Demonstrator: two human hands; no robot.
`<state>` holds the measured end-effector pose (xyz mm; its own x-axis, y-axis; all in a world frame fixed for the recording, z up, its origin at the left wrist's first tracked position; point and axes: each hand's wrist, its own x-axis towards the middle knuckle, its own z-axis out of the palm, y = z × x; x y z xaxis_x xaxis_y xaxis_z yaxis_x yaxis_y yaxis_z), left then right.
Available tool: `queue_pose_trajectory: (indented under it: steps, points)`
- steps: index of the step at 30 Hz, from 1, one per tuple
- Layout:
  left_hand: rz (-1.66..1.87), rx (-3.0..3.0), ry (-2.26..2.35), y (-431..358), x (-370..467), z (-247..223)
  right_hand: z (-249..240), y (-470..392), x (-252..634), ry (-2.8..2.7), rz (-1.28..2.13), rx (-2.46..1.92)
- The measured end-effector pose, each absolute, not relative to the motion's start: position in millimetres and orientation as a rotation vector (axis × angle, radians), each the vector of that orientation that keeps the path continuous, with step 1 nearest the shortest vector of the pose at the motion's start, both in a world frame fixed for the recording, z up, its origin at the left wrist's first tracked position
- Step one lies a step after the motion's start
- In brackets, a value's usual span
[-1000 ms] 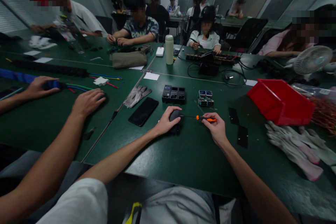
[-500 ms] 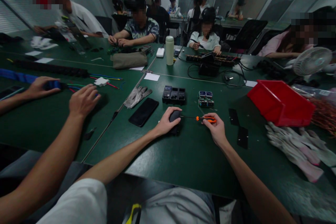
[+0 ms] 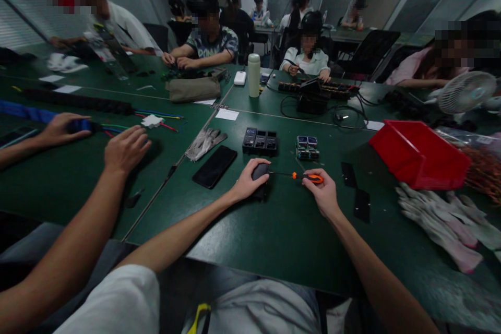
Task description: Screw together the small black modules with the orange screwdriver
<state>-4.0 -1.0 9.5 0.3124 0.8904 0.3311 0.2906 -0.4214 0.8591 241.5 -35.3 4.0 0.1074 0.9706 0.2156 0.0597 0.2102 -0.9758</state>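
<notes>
The left hand (image 3: 250,181) is curling round a dark device (image 3: 260,171), thumb and fingers closing on its sides, while the right hand (image 3: 321,190) is pinching an orange-and-black screwdriver (image 3: 313,178) by its handle — the shaft is pointing to nine o'clock, towards the device; whether the tip is touching, I cannot tell. The left forearm is reaching in from eight o'clock, the right from about five. Around the device, dark modules (image 3: 260,141) are sitting at twelve, small circuit boards (image 3: 307,147) at two and a phone (image 3: 214,167) at nine. Black plates (image 3: 362,205) are lying past the right hand, towards three and four — beyond them, a red bin (image 3: 420,156) is standing near gloves (image 3: 434,219).
</notes>
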Motion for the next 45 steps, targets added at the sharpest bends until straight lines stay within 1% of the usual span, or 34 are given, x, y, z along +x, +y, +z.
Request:
queue_pose_trajectory:
  steps: [4, 7, 14, 23, 35, 45]
  points:
    - [1.097, 1.812, 1.050, -1.0, -4.0, 9.7, 4.5, -35.3, 242.1, -1.291, 0.905, -1.092]
    - [1.106, 1.712, 1.031, 0.5, -4.3, 9.4, 3.8, -35.2, 243.4, -1.290, 0.881, -1.144]
    - [1.127, 1.609, 1.047, 3.4, -6.2, 10.8, 4.5, -37.4, 243.3, -1.315, 0.939, -1.240]
    - [1.089, 1.505, 1.000, 0.7, -3.0, 11.5, 3.6, -36.6, 243.5, -1.342, 0.941, -1.254]
    - [1.094, 1.547, 1.012, 0.7, -3.5, 12.4, 2.9, -36.1, 241.7, -1.285, 0.946, -1.232]
    - [1.096, 1.732, 1.029, 1.5, -3.5, 11.1, 2.8, -36.6, 240.3, -1.275, 0.946, -1.212]
